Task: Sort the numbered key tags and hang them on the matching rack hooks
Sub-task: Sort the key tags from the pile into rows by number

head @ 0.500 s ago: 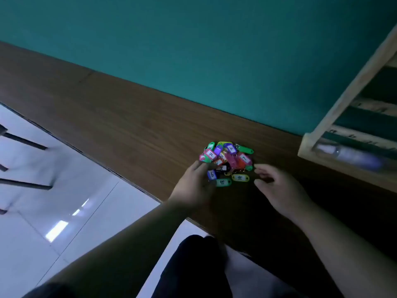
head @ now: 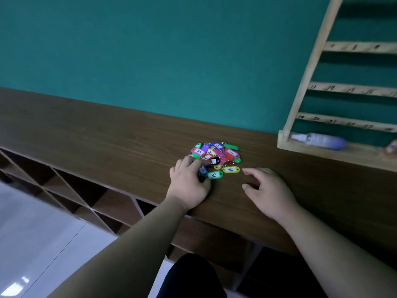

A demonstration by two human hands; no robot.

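Note:
A pile of coloured numbered key tags (head: 217, 154) lies on the brown wooden counter (head: 107, 136). A green tag marked 18 (head: 214, 174) and a yellow tag marked 14 (head: 231, 169) sit at its near edge. My left hand (head: 189, 183) rests on the pile's near-left side. Its fingers and thumb are curled round a blue key tag (head: 203, 170), which is partly hidden. My right hand (head: 268, 190) hovers just right of the pile, fingers loosely spread, holding nothing. The wooden key rack (head: 352, 89), with numbered strips and small hooks, leans against the teal wall at the right.
A purple spray bottle (head: 318, 139) lies on the rack's base ledge. Open wooden cubbyholes (head: 86, 196) run under the counter's front edge. White tiled floor shows at lower left.
My left hand's fingers have closed in over the blue tag at the pile's edge. My right hand has drawn slightly back from the pile. The view has shifted and shows more of the rack.

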